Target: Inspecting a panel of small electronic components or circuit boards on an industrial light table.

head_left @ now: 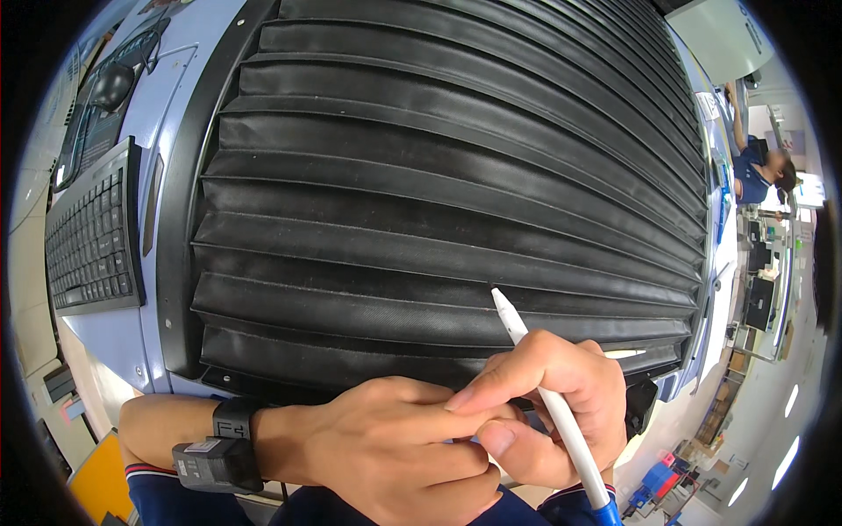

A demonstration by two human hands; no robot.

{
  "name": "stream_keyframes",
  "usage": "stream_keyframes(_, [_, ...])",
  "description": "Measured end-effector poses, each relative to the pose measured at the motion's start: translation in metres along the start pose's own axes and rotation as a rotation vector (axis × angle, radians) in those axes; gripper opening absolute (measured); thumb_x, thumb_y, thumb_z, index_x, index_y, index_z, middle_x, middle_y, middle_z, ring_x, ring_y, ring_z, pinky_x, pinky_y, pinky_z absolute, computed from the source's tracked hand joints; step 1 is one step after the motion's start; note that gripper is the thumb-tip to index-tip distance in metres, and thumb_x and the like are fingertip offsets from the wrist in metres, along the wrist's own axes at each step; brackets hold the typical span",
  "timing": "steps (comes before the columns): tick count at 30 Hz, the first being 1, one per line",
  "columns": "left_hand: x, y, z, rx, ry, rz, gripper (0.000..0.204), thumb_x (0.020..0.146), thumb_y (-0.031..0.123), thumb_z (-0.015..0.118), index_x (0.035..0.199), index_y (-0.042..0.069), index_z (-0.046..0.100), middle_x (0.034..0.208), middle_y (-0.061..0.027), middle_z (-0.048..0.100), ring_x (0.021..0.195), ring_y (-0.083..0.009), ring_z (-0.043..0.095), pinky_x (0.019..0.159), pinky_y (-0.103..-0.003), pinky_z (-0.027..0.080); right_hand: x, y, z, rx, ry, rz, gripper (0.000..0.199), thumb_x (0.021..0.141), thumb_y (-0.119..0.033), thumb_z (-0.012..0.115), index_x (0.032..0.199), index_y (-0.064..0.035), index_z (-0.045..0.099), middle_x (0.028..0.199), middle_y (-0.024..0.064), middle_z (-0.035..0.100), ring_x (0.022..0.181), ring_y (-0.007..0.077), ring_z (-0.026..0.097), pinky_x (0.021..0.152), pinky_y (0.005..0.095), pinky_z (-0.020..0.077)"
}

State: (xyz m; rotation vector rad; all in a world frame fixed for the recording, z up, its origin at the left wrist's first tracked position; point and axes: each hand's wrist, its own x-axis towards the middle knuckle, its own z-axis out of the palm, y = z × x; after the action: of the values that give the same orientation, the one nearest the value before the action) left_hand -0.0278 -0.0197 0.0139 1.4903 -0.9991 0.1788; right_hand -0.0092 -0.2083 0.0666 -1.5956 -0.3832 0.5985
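Note:
My right hand (574, 394) holds a white pen (572, 443) slantwise, its tapered tip pointing up and away over the black pleated cover (438, 228) and its blue end near the bottom edge. The right thumb and index finger touch or nearly touch the left fingers. My left hand (399, 447) lies across in front of me, back up, with the fingers bent and close together. Its thumb and fingertips are mostly hidden, as is anything between them. A black strap with a box-shaped device (219, 460) is around the left wrist.
The cover's folds run crosswise within a dark frame (180, 289). To the left are a black keyboard (98, 237) and a black mouse (114, 86). A person in dark blue (756, 175) is at the far right, beside shelves and benches. Something yellow (101, 482) stands at lower left.

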Motion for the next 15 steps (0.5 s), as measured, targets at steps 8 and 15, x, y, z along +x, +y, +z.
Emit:
stream_keyframes(8, [-0.001, -0.001, 0.002, 0.001, 0.014, 0.015, 0.011, 0.08, 0.01, 0.062, 0.072, 0.006, 0.055, 0.078, -0.0047, 0.057, 0.076, -0.0188, 0.06, 0.06, -0.03, 0.054, 0.0, 0.002, 0.002, 0.011, 0.02, -0.026, 0.023, 0.086, -0.002, 0.066, 0.11, -0.0022, 0.066, 0.059, -0.0017, 0.053, 0.049, 0.0093, 0.051, 0.048, 0.0252, 0.0397])
stream_keyframes(15, [-0.004, -0.004, 0.011, 0.261, 0.139, 0.159, 0.012, 0.078, 0.013, 0.065, 0.08, 0.008, 0.075, 0.091, -0.0063, 0.071, 0.091, -0.0241, 0.069, 0.08, -0.032, 0.057, 0.0, 0.003, 0.002, 0.003, 0.018, -0.025, 0.023, 0.086, -0.003, 0.066, 0.11, -0.0024, 0.066, 0.06, -0.0016, 0.053, 0.049, 0.0097, 0.052, 0.048, 0.0255, 0.0403])
